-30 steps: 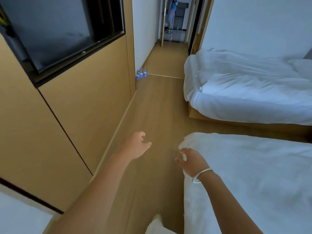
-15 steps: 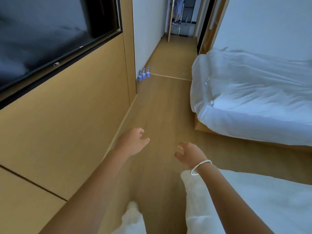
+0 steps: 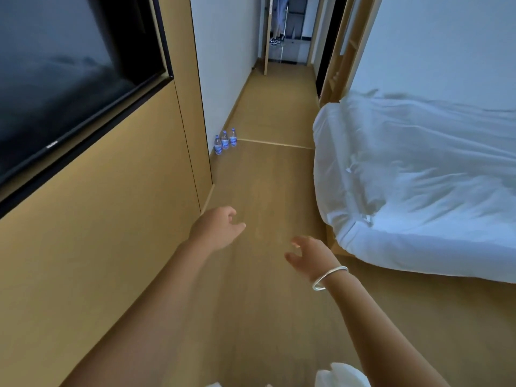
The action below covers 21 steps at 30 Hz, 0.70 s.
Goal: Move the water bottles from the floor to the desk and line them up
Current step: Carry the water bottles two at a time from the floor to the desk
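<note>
Head view: three water bottles (image 3: 225, 141) stand upright in a tight row on the wooden floor (image 3: 268, 191), just left of centre in the upper half of the frame, tucked against the foot of the white wall (image 3: 223, 65) where it meets the wood-panelled wall (image 3: 111, 219). Both hands reach forward over bare floor in the lower middle of the frame, well apart from the bottles: the left hand (image 3: 216, 229) hangs with fingers loosely curled and nothing in it, and the right hand (image 3: 310, 254), a silver bangle (image 3: 329, 277) on its wrist, spreads its fingers and is likewise empty. A white-sheeted bed (image 3: 418, 177) fills the right side, a dark television screen (image 3: 69, 74) the upper left, and a person's legs show in the doorway at the top (no desk appears anywhere in this view). The step in hand looks like the approach, with nothing yet lifted. Doing it well likely means walking right up and crouching before any grasp, taking each bottle round its body and not by the cap, and lifting an end bottle first so the neighbours, which look to be touching, are not toppled.
</note>
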Tool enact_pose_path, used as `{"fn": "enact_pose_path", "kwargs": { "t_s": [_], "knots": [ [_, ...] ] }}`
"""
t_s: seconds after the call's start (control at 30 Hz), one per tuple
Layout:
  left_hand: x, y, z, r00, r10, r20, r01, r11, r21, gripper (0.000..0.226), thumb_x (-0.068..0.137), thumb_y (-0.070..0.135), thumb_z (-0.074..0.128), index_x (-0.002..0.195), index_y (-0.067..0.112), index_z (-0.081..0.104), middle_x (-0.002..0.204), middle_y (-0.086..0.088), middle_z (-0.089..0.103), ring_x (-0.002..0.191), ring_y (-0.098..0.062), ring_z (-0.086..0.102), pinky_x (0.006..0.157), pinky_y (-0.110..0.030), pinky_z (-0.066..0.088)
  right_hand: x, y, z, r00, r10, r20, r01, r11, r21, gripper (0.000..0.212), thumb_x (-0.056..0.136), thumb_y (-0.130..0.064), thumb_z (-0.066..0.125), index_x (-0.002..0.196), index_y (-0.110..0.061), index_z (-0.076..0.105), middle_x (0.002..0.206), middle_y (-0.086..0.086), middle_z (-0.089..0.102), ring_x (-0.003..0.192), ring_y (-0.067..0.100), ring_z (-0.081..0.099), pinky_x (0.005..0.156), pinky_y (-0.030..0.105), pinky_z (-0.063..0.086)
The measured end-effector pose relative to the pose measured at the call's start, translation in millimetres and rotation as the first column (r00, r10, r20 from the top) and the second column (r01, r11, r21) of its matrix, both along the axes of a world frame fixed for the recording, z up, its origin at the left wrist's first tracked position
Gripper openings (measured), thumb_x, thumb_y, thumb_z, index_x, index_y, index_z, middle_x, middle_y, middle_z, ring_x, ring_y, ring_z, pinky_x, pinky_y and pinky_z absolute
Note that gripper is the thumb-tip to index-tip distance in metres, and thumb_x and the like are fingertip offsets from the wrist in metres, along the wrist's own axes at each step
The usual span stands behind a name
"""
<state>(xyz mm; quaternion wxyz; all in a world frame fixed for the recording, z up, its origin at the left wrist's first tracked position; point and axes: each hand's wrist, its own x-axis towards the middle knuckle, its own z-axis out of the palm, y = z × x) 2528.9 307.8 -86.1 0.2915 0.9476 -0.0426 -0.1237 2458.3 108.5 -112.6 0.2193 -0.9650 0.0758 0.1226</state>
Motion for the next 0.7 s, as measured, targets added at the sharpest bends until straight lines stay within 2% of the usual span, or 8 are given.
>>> {"fn": "enact_pose_path", "kwargs": {
  "t_s": [0.23, 0.6, 0.67, 0.7],
  "knots": [
    [134.7, -30.6, -16.1, 0.998, 0.019, -0.054, -0.019, 1.000, -0.010, 0.048, 0.087, 0.037, 0.060, 0.130, 0.017, 0.053, 0.130, 0.002, 0.056, 0.115, -0.018, 0.056, 0.096, -0.034, 0.046, 139.1, -36.7, -15.2, 0.999, -0.024, -0.024, 0.025, 0.999, 0.041, 0.044, 0.091, -0.033, 0.052, 0.132, -0.016, 0.050, 0.129, 0.006, 0.055, 0.118, 0.021, 0.052, 0.097, 0.031, 0.042],
    [370.8, -134.1, -22.4, 0.993, 0.100, -0.064, -0.102, 0.994, -0.030, 0.046, 0.089, 0.036, 0.060, 0.129, 0.015, 0.053, 0.128, 0.001, 0.057, 0.115, -0.018, 0.054, 0.094, -0.031, 0.045, 391.1, -150.7, -21.2, 0.998, 0.055, -0.032, -0.055, 0.998, 0.009, 0.041, 0.090, -0.033, 0.052, 0.127, -0.015, 0.053, 0.124, 0.007, 0.058, 0.114, 0.024, 0.054, 0.091, 0.028, 0.042],
    [409.5, -144.2, -24.2, 0.989, 0.124, -0.075, -0.126, 0.991, -0.035, 0.041, 0.089, 0.037, 0.059, 0.125, 0.018, 0.055, 0.122, 0.001, 0.058, 0.112, -0.018, 0.055, 0.093, -0.031, 0.043, 437.0, -166.6, -18.6, 0.997, 0.070, -0.024, -0.070, 0.998, 0.002, 0.042, 0.090, -0.032, 0.053, 0.127, -0.014, 0.053, 0.125, 0.008, 0.058, 0.115, 0.024, 0.053, 0.093, 0.029, 0.042],
    [426.8, -146.3, -27.7, 0.989, 0.129, -0.076, -0.132, 0.991, -0.037, 0.030, 0.089, 0.037, 0.059, 0.114, 0.022, 0.058, 0.111, 0.001, 0.058, 0.104, -0.019, 0.056, 0.090, -0.031, 0.043, 456.7, -171.6, -17.3, 0.997, 0.072, -0.027, -0.072, 0.997, 0.008, 0.042, 0.090, -0.032, 0.053, 0.128, -0.013, 0.053, 0.125, 0.009, 0.058, 0.116, 0.025, 0.053, 0.093, 0.030, 0.042]
  ]
}}
